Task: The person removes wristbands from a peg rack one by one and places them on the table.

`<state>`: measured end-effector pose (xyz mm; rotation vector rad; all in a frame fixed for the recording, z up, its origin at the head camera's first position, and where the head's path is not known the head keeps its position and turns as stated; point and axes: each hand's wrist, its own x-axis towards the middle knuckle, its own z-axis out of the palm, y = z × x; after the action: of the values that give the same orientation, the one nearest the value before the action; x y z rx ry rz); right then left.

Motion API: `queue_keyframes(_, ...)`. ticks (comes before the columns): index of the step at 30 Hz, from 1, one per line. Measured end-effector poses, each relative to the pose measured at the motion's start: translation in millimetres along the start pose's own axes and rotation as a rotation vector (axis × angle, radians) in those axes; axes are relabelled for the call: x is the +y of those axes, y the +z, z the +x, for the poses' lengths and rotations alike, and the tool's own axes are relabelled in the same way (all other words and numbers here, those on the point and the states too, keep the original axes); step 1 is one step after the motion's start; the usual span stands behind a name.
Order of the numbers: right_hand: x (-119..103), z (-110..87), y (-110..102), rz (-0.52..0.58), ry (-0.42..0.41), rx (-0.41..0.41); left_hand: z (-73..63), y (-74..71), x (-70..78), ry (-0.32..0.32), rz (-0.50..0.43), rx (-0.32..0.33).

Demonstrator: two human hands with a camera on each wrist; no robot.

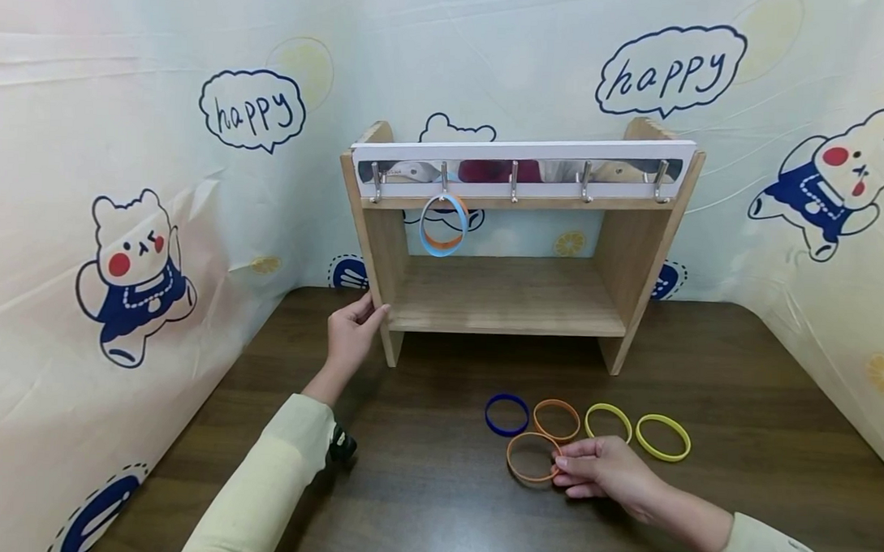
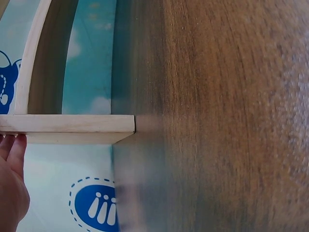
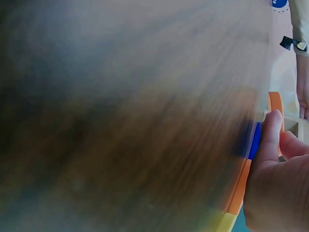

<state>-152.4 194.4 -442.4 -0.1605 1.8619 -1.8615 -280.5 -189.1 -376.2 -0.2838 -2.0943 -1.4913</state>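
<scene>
Touching the wooden rack (image 1: 510, 293) at the front of its left side panel, my left hand (image 1: 350, 335) has its fingers nearly straight and curled round nothing. Next across, a light blue ring (image 1: 440, 252) and a hung orange ring (image 1: 444, 243) dangle together from the second of five hooks (image 1: 444, 176). Farther right, in front of the rack, a dark blue ring (image 1: 505, 433) lies flat on the tabletop (image 1: 434, 495). Then comes the orange ring I hold by its right edge, above the tabletop. Just behind it lies a second orange ring (image 1: 557, 403), and beside that a yellow ring (image 1: 608, 407), partly covered by my right hand (image 1: 614, 473). That hand's fingers are closed in a pinch on the held ring (image 1: 530, 479). Rightmost lies another yellow band (image 1: 665, 458).
</scene>
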Motion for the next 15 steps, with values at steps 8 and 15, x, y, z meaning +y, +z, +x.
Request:
queue_keyframes(8,0.5,1.4,1.8,-0.026,0.023,0.013,0.0,0.2,-0.7,0.012,-0.004,0.001)
queue_keyframes(15,1.4,3.8,2.8,-0.044,0.042,0.027,0.2,0.4,-0.8,0.010,-0.006,0.005)
